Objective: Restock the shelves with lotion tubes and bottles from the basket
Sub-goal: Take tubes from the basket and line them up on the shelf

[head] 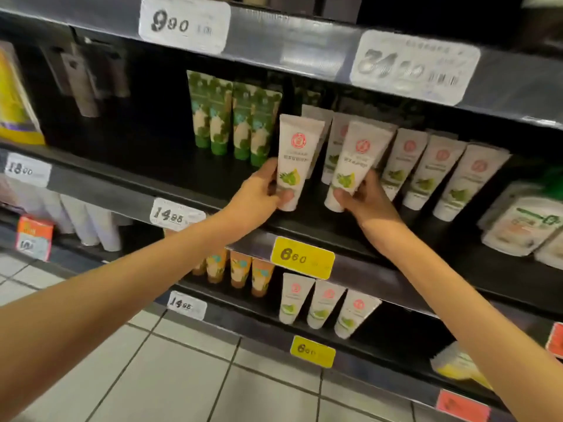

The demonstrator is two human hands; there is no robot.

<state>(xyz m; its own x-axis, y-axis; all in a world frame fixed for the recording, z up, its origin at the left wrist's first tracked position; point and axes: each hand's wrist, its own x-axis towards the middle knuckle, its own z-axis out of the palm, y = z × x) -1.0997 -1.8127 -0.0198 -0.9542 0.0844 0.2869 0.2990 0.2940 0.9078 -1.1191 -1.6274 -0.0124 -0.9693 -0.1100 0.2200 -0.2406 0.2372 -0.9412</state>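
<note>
A shop. Long dark shelves [100,190] full of tubes [420,166] in rows, with white and yellow price tags [302,257] on the front edges. Pale tiled floor [182,376] below.

right price label [414,67] blurred; yellow pack [16,102] cut off at left.

Left hand [263,190] gripping white tube [297,161], right hand [362,196] gripping second tube [353,166]
</note>
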